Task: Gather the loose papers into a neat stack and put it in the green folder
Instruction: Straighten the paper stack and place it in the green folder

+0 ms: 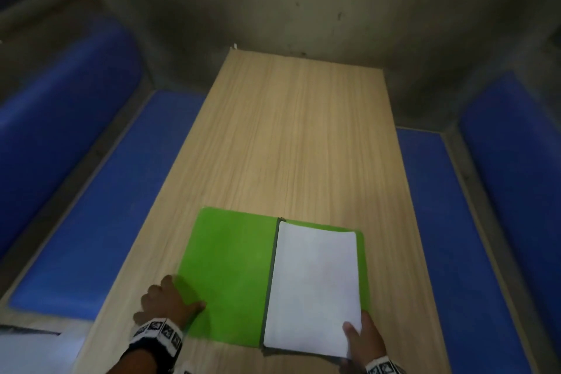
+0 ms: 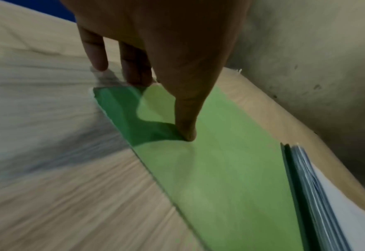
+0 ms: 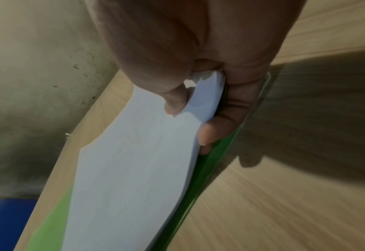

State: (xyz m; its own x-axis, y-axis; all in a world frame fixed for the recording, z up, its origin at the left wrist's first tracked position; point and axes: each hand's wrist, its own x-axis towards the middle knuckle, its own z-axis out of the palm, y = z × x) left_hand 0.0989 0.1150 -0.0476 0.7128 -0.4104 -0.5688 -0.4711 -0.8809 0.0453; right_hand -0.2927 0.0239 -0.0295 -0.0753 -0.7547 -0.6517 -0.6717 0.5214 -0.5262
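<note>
Folder: We see the green folder point(image 1: 230, 270) lying open and flat on the wooden table point(image 1: 303, 136), near our edge of it.

Papers: The white paper stack point(image 1: 315, 285) lies on the right half of the folder, just beside the dark fold in the middle. Its edges look lined up, and a thin strip of green shows past its right side.

Left hand: Our left hand point(image 1: 165, 300) sits at the near left corner of the folder. In the left wrist view the thumb point(image 2: 188, 118) pushes down on the green cover and the other fingers reach to the cover's edge and the table. The fingers are fairly straight and hold nothing.

Right hand: Our right hand point(image 1: 362, 338) pinches the near right corner of the stack. In the right wrist view the thumb point(image 3: 173, 100) is on top of the paper and the fingers point(image 3: 216, 132) curl under it, so that corner is lifted a little.

Step now: We think the gathering is done and we are setting the stack into the folder.

Next move: We guess the corner must go down flat and the right hand let go. Then the left cover needs to swing over the papers to shut the folder.

Watch out: If the stack slides, sheets could poke out past the green edge.
</note>
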